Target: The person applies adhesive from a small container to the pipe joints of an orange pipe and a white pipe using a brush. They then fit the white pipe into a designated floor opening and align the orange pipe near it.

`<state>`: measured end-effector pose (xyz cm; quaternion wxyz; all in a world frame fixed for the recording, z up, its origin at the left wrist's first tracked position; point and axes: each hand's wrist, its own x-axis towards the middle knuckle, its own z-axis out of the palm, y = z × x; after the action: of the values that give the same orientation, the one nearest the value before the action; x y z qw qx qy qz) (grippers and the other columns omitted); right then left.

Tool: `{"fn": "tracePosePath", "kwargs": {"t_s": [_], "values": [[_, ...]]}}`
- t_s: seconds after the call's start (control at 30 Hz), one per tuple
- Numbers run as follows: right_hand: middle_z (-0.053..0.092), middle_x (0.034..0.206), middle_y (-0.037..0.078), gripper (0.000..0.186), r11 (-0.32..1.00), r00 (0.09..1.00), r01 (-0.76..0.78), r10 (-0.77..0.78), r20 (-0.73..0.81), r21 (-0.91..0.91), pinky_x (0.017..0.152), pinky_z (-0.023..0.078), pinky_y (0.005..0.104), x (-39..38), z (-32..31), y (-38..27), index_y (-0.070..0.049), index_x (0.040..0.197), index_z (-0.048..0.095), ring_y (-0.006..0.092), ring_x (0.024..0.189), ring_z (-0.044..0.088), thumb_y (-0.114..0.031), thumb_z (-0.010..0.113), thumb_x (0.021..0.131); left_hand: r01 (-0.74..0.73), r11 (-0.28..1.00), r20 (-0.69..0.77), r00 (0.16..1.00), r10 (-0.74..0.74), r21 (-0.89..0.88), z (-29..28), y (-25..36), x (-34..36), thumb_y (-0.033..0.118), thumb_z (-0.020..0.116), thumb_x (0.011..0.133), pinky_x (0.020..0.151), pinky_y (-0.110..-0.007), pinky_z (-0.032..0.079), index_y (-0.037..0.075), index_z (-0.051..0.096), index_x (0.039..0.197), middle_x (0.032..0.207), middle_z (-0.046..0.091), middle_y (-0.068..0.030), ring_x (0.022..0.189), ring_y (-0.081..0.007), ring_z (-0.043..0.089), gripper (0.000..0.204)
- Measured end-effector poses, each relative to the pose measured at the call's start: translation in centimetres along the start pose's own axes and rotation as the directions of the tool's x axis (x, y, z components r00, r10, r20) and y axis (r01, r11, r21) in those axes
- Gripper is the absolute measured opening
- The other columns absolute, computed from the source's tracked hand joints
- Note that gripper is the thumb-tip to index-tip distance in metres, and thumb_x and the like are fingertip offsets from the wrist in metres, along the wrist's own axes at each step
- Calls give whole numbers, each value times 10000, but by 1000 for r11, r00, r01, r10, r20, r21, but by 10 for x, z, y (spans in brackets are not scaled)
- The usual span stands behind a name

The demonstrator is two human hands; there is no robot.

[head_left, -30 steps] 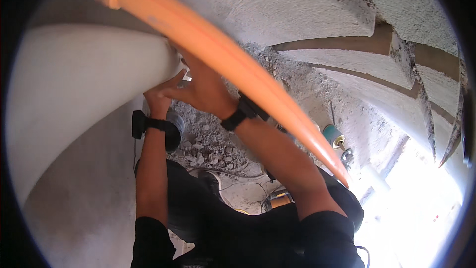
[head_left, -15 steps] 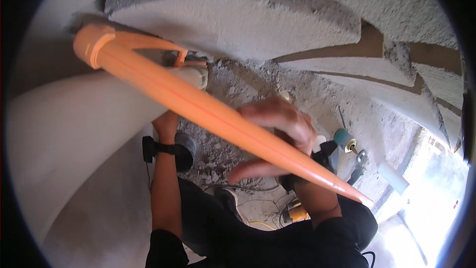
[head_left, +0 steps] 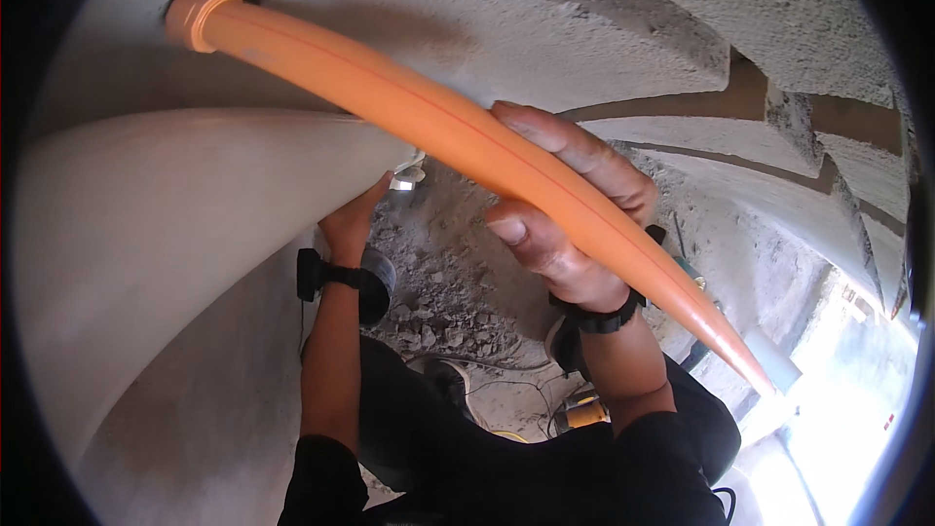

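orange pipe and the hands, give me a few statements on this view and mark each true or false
1. The orange pipe runs between the right hand's thumb and fingers. True.
2. The left hand is on the orange pipe too. False: it is by the far end of the large pale pipe.
3. The orange pipe's upper-left end has a wider collar. True.
4. Both wrists are bare. False: each wears a black strap.
5. Rubble lies on the ground below. True.
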<state>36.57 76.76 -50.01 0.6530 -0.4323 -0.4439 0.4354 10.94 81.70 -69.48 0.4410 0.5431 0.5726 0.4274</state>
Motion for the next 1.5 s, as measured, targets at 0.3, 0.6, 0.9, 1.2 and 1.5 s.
{"fn": "tracePosePath", "kwargs": {"t_s": [0.3, 0.6, 0.9, 1.2, 1.5], "values": [[711, 1133, 141, 622, 991, 991, 94, -102, -83, -96, 913, 519, 327, 3, 5, 7, 60, 1197, 656, 189, 995, 677, -401, 808, 806, 9, 989, -6, 1000, -8, 145, 5, 9, 0, 189, 908, 702, 890, -326, 520, -7, 671, 1112, 1073, 704, -75, 970, -174, 660, 512], [725, 1035, 177, 507, 1000, 998, 21, -20, 61, -14, 849, 568, 332, -12, -12, 47, 57, 1118, 686, 219, 981, 705, -172, 901, 720, 56, 995, -51, 997, -52, 86, 6, 7, -5, 174, 899, 722, 915, -364, 523, -7, 663, 1125, 1084, 685, -90, 982, -207, 656, 501], [714, 1027, 204, 261, 762, 963, -241, 264, -50, -601, 823, 551, 456, 25, 37, 364, -94, 1002, 757, 345, 927, 708, -303, 636, 903, -67, 982, -29, 997, 73, 178, 17, 14, 1, 184, 898, 716, 862, -341, 528, -1, 680, 1096, 1016, 717, -63, 931, -189, 669, 476], [728, 1053, 151, 375, 586, 654, -719, 753, -77, -375, 828, 546, 404, 56, 57, 426, -98, 1089, 740, 279, 952, 700, -357, 726, 818, 20, 1000, 26, 999, -21, 9, 7, 7, -2, 134, 883, 737, 881, -331, 515, -17, 680, 1073, 1057, 704, -68, 952, -184, 654, 421], [739, 988, 138, 414, 652, 652, -747, 757, 51, -129, 782, 535, 337, 53, 57, 425, -28, 1059, 742, 203, 881, 702, -361, 755, 814, 62, 998, 9, 998, -62, -3, 7, 12, 0, 122, 885, 718, 889, -347, 516, -26, 671, 1074, 1064, 700, -94, 951, -205, 659, 442]]}}
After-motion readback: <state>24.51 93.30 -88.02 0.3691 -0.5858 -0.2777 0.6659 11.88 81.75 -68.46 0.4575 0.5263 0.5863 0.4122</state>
